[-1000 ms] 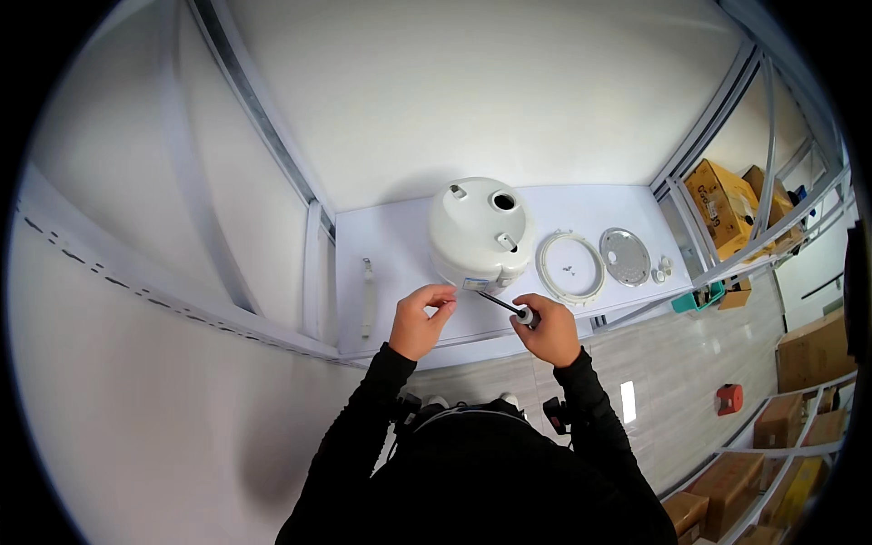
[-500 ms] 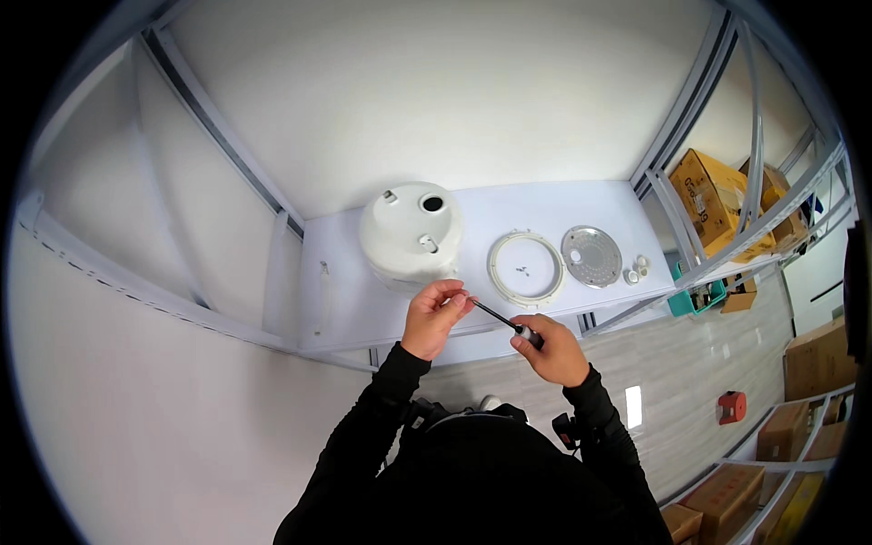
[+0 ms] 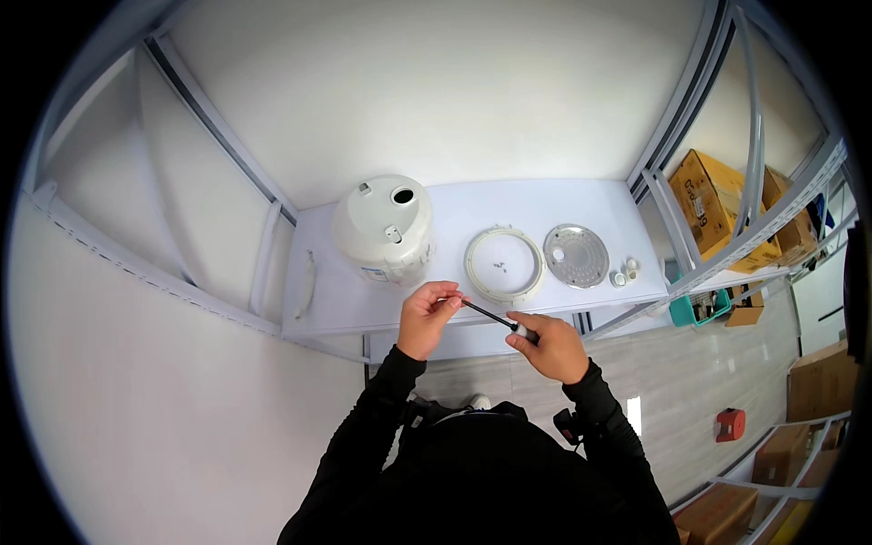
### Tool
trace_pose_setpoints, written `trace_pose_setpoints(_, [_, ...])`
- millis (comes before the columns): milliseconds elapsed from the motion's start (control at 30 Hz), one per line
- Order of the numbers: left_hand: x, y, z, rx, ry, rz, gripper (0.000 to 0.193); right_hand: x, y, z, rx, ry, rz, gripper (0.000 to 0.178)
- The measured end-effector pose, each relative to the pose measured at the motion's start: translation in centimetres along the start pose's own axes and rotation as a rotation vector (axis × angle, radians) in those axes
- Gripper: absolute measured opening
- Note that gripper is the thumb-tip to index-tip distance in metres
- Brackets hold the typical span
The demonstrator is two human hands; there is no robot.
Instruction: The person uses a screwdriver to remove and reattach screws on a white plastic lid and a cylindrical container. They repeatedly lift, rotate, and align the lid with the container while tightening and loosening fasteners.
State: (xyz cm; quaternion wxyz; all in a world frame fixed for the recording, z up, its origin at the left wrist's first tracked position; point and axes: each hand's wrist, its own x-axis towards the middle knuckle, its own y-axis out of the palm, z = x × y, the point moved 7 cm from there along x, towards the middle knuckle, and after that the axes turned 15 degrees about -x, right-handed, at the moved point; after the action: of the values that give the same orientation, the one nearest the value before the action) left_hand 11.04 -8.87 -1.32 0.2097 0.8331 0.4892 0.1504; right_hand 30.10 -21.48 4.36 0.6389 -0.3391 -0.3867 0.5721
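Observation:
My right hand point(image 3: 556, 350) is closed round the handle of a screwdriver point(image 3: 489, 315), whose dark shaft points left and slightly away. At its tip, my left hand point(image 3: 425, 320) is pinched; whatever small thing sits between thumb and fingers is too small to make out. Both hands are in front of the table's near edge. Just beyond my left hand a rounded white tank-like body point(image 3: 381, 232) stands on the table, with a dark round hole in its top. To its right lies a pale ring point(image 3: 471, 270), with several small screws point(image 3: 500, 267) inside it.
On the white table point(image 3: 454, 204), a grey perforated disc point(image 3: 581, 259) and small white cap-like parts point(image 3: 619, 278) lie at the right. A thin white strip point(image 3: 306, 286) lies at the left. Metal frame posts flank the table. Cartons point(image 3: 718, 209) and a teal crate point(image 3: 699, 309) stand right.
The view has shifted a little, so the table's things appear farther left. Both hands keep the same hold at the screwdriver, its handle slightly farther left.

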Motion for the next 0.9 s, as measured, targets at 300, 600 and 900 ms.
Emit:
trace_pose_setpoints(300, [-0.3,-0.3,0.5,-0.004,0.065,-0.027,0.022,0.5,0.7,-1.1,0.056,-0.017,0.047,0.04])
trace_pose_setpoints(600, [0.0,-0.6,0.6,0.087,0.06,-0.027,0.022,1.2,-0.2,-0.5,-0.028,-0.078,-0.024,0.039])
trace_pose_setpoints(900, [0.7,-3.7,1.3,-0.04,0.065,-0.19,0.024,1.7,0.0,1.8,0.186,-0.197,0.036,0.059])
